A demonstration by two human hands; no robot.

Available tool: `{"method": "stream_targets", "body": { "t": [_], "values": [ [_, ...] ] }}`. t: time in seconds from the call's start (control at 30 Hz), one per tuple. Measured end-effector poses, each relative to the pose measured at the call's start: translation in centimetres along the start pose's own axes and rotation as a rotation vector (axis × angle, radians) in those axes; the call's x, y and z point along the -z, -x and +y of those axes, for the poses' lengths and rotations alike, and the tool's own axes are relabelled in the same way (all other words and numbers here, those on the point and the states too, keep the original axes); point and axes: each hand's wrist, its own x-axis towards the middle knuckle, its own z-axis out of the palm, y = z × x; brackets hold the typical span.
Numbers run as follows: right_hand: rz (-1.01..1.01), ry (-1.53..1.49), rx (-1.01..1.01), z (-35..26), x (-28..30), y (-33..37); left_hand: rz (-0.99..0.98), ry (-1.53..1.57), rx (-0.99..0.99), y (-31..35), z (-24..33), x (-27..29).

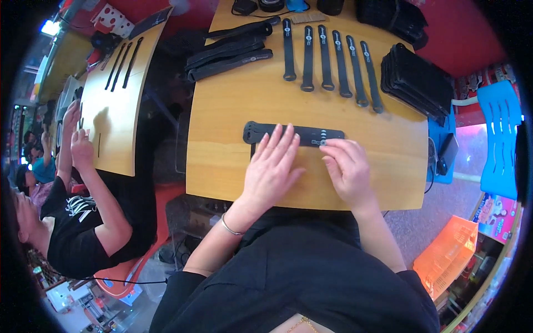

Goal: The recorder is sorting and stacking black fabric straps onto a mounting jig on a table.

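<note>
straps lie under the flat, released left grip; can't tell if right grip pinches them

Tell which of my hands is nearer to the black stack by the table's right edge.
Right: your right hand is in front and left of the black stack; your left hand, farther left.
</note>
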Motion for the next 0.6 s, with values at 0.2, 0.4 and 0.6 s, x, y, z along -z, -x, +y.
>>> {"method": "stream_targets", "body": {
  "t": [0.2, 0.4, 0.6],
  "values": [
    [-0.018, 0.070, -0.105, 1.2, -0.4, 1.4, -0.070, -0.104, -0.012, 0.6, 0.2, -1.2],
    [-0.061, -0.020, -0.167, 1.2, 0.6, 0.4, -0.113, -0.019, -0.017, 0.4, 0.4, -0.2],
    [0.056, -0.395, -0.177, -4.5, 2.4, -3.9, 0.121, 0.176, -0.043, 2.1, 1.0, 0.2]
  ]
}}
